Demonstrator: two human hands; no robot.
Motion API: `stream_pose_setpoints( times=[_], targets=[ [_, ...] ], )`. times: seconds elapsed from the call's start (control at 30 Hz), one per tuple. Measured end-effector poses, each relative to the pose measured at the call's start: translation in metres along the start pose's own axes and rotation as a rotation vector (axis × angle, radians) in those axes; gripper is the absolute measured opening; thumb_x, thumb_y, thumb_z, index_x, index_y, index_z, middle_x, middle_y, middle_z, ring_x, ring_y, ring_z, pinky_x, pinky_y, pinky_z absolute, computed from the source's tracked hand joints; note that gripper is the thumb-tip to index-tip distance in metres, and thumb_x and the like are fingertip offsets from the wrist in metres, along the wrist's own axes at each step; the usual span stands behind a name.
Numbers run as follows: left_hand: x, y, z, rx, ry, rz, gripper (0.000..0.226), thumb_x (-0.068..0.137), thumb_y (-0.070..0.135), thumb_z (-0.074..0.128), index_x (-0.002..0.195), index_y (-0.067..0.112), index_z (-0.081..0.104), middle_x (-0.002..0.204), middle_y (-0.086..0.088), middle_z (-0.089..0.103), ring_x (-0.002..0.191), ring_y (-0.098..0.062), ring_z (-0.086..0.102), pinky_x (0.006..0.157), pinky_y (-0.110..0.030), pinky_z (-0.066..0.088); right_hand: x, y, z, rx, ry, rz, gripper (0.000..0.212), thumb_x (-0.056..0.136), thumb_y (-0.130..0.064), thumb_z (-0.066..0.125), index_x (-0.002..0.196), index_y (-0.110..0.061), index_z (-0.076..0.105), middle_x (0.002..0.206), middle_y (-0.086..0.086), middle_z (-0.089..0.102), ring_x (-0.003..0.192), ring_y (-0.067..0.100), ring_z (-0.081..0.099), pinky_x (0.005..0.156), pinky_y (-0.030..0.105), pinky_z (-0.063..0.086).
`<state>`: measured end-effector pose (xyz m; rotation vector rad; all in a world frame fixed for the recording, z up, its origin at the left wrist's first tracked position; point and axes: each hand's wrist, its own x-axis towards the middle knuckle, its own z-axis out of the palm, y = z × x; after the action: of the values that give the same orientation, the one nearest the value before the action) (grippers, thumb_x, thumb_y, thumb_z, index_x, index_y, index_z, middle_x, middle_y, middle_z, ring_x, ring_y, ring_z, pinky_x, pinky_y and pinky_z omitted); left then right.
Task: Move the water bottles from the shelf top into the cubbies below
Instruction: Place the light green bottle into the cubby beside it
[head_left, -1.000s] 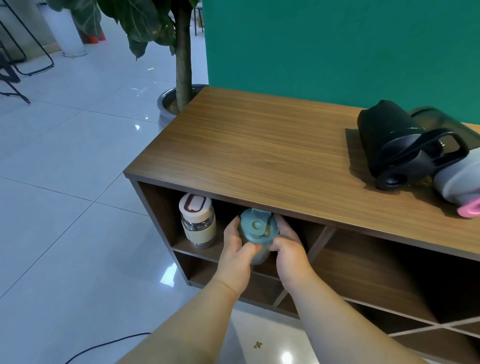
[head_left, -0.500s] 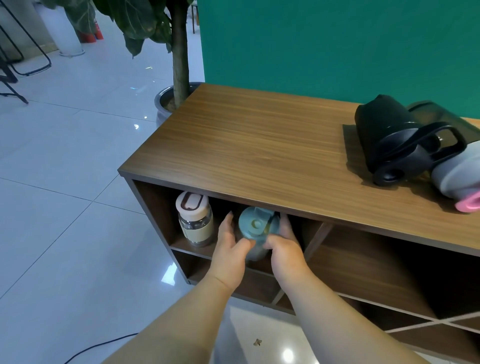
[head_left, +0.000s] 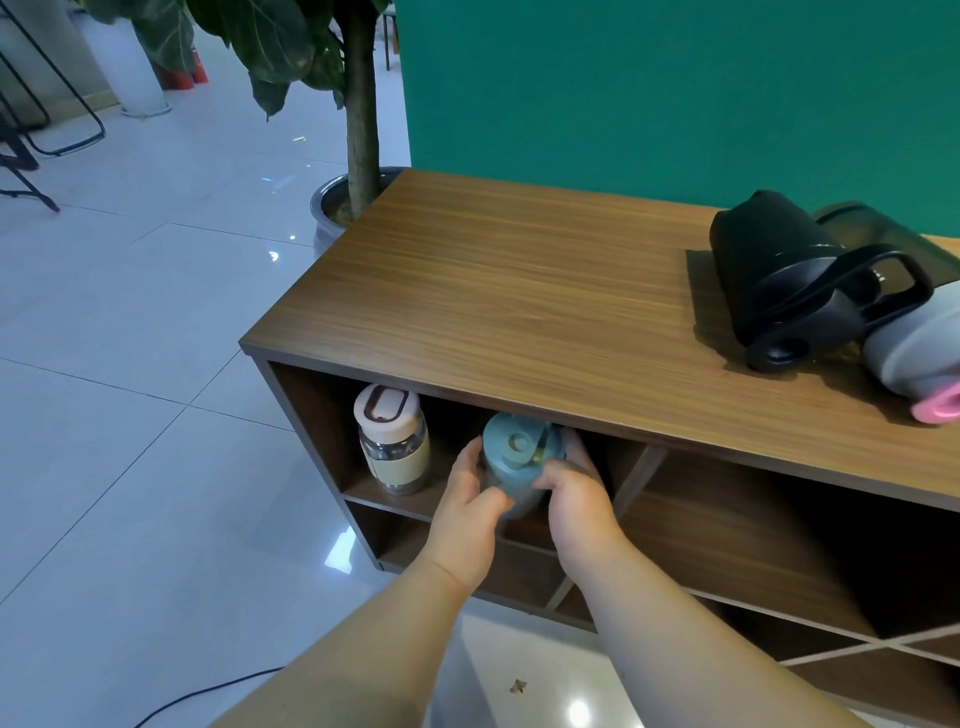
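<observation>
A teal water bottle (head_left: 514, 457) stands in the top-left cubby of the wooden shelf (head_left: 519, 291). My left hand (head_left: 467, 514) and my right hand (head_left: 576, 499) both grip its sides, thumbs at the front. A cream-lidded glass bottle (head_left: 392, 441) stands to its left in the same cubby. On the shelf top at the right lie a black bottle with a loop handle (head_left: 800, 291), a grey bottle with a pink cap (head_left: 919, 358) and a dark translucent bottle (head_left: 893, 234) behind them.
A potted plant (head_left: 358, 130) stands at the shelf's far left corner. A green wall (head_left: 649, 88) backs the shelf. Open cubbies (head_left: 753, 545) lie to the right and below. A black cable (head_left: 197, 693) runs on the tiled floor.
Both hands have pushed the teal bottle a little deeper into the cubby. The camera view has shifted slightly; nothing else moved.
</observation>
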<state>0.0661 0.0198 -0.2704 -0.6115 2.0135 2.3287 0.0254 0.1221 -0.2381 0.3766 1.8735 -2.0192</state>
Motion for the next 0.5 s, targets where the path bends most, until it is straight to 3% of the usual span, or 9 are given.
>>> stream_pose_setpoints(
  times=[0.1, 0.27, 0.4, 0.5],
  targets=[
    [0.0, -0.001, 0.0, -0.017, -0.01, 0.005, 0.082, 0.066, 0.004, 0.049, 0.147, 0.011, 0.038, 0.14, -0.011, 0.058, 0.128, -0.019, 0.056, 0.103, -0.03, 0.05, 0.0, 0.0, -0.001, 0.019, 0.0, 0.005, 0.075, 0.079, 0.007, 0.048, 0.15, -0.019, 0.042, 0.146, 0.013, 0.05, 0.124, 0.026, 0.046, 0.093, 0.033, 0.03],
    [-0.003, 0.003, -0.002, 0.009, -0.007, -0.002, 0.09, 0.066, 0.008, 0.048, 0.154, 0.01, 0.028, 0.148, -0.009, 0.051, 0.135, -0.019, 0.05, 0.106, -0.027, 0.044, -0.002, -0.006, -0.002, -0.069, 0.04, 0.066, 0.078, 0.087, 0.013, 0.044, 0.154, -0.025, 0.035, 0.153, 0.012, 0.042, 0.14, 0.033, 0.036, 0.101, 0.037, 0.027],
    [-0.009, 0.011, -0.01, 0.084, -0.007, -0.002, 0.092, 0.075, 0.01, 0.052, 0.16, 0.014, 0.017, 0.163, -0.005, 0.031, 0.148, -0.015, 0.03, 0.114, -0.028, 0.027, -0.022, -0.012, -0.005, -0.173, 0.02, 0.146, 0.084, 0.087, 0.008, 0.048, 0.159, -0.025, 0.02, 0.159, 0.013, 0.034, 0.144, 0.034, 0.031, 0.108, 0.041, 0.028],
    [-0.021, 0.021, -0.02, 0.15, -0.006, -0.004, 0.096, 0.072, 0.024, 0.053, 0.161, 0.021, 0.017, 0.168, 0.0, 0.024, 0.153, -0.013, 0.022, 0.122, -0.034, 0.022, -0.049, -0.02, -0.006, -0.276, 0.001, 0.193, 0.085, 0.087, -0.002, 0.053, 0.16, -0.02, 0.014, 0.16, 0.014, 0.03, 0.144, 0.035, 0.03, 0.108, 0.042, 0.029]
  ],
)
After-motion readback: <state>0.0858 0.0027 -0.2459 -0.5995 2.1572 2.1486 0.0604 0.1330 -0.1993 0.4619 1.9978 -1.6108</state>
